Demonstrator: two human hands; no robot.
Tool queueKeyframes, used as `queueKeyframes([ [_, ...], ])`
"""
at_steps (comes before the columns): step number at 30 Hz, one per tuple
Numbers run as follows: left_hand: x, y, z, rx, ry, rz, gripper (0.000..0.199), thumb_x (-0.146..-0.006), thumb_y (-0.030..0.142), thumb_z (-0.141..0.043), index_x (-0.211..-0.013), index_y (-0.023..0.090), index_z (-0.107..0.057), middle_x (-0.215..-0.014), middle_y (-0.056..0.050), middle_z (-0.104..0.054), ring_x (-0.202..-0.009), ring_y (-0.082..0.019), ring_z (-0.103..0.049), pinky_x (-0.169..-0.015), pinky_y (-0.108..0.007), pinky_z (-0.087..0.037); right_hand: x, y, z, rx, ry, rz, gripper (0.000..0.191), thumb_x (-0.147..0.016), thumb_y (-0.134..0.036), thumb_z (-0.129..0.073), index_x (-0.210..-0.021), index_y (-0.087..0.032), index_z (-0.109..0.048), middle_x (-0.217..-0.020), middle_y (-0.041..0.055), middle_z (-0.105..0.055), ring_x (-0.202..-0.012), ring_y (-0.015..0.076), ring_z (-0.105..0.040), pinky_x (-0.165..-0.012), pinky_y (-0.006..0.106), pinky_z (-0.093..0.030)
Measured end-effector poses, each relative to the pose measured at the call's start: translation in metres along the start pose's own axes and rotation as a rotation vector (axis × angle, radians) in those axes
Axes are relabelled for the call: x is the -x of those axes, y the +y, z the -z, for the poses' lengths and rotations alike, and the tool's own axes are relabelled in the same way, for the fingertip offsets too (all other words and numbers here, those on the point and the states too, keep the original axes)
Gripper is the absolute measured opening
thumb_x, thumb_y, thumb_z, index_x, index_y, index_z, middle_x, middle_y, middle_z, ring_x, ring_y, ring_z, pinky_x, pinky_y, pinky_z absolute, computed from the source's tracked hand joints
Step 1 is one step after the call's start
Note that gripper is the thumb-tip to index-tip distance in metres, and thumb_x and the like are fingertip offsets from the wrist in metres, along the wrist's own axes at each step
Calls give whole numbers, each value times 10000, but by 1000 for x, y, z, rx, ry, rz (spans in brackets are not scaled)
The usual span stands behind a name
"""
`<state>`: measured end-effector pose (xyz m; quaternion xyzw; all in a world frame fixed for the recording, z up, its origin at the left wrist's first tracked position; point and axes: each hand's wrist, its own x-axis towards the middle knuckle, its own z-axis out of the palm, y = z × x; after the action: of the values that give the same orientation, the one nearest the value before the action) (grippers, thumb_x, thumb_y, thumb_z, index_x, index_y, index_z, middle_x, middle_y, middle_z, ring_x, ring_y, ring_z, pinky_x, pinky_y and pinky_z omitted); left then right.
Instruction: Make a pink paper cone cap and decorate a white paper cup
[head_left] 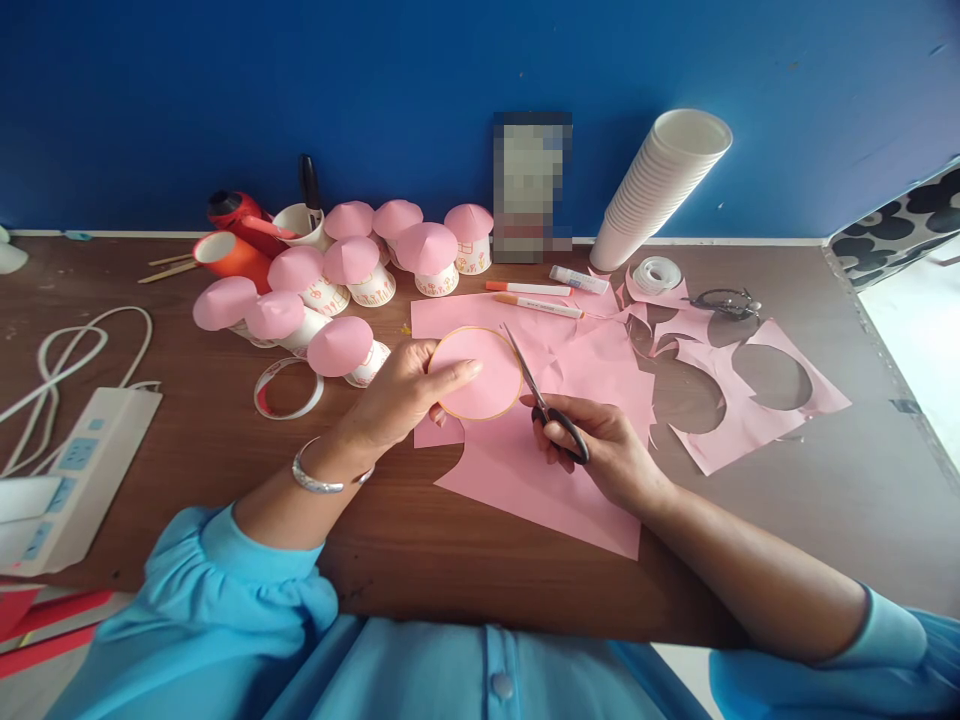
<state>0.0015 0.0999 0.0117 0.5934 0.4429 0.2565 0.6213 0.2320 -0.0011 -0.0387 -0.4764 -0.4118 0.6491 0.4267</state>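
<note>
Your pink paper disc (487,392) and black-handled scissors (530,376), held above the worktop (420,560).
Your right hand (596,440) grips the scissors, blades alongside the disc's right edge; your left hand (405,395) pinches the disc, thumb on top, over pink sheets (555,490). Beyond lie two markers (538,305); to their left stand cups with pink cone tops (427,248), and at far right a stack of white cups (660,190) stands by the blue wall (420,90).
</note>
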Motion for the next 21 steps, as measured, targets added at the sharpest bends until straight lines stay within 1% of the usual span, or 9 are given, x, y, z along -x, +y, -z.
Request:
queueKeyframes([
  [8,-1,-1,2,-9,16,3,340,-832,411,-735,-663,147,-603,-517,37,-534,-422,-58,-455,-381,-168,-369,0,-1,0,7,4,-16,578,-852,-560,-768,-1263,-155,-734,-669,-8,-602,-570,108,-490,-497,254,-379],
  [12,-1,-2,4,-4,26,-9,344,-820,393,-745,-643,147,-582,-505,36,-521,-428,-61,-456,-392,-174,-366,0,-4,-1,14,4,-7,546,-855,-535,-770,-1239,-149,-743,-652,-13,-595,-544,98,-473,-487,252,-364],
  [16,-1,-1,5,-11,25,-13,360,-843,409,-726,-636,150,-587,-480,37,-516,-418,-64,-458,-395,-177,-356,0,-6,-2,18,0,9,508,-864,-509,-766,-1222,-150,-750,-639,-18,-586,-529,92,-461,-477,248,-352],
  [21,-3,-4,6,-10,53,7,344,-827,431,-746,-671,154,-615,-465,44,-518,-411,-74,-463,-393,-185,-360,0,-6,-2,11,3,10,480,-861,-484,-773,-1210,-155,-756,-652,-17,-580,-535,94,-476,-473,247,-363],
])
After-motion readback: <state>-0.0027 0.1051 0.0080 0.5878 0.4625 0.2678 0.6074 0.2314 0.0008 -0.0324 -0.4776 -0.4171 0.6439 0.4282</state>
